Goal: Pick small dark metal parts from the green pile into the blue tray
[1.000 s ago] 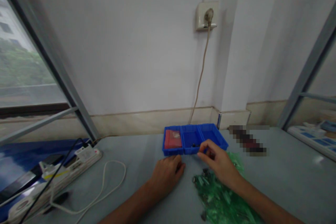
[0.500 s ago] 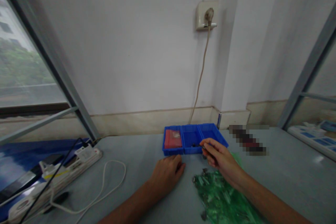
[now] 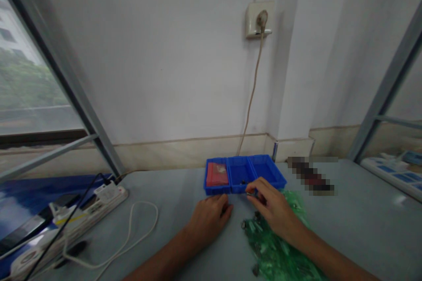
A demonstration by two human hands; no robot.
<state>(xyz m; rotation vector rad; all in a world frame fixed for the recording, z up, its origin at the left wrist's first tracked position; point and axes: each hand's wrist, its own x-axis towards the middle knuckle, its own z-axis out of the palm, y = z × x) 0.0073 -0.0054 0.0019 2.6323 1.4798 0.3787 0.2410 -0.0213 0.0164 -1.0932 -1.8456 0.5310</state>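
Green bag (image 3: pixel 280 257) before blue tray (image 3: pixel 266 170): partly obscured by right hand (image 3: pixel 273 206), which pinches a half-hidden part (image 3: pixel 252 194); left hand (image 3: pixel 209 216): hold indeterminable.

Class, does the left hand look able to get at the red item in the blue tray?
Probably yes: the left hand lies near the blue tray, and the right hand is clear of the red item.

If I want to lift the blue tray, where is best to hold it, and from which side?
Probably grip the blue tray by its raised outer end walls, coming from left and right together. It sits flat, three compartments in a row, so holding both ends should keep it level.
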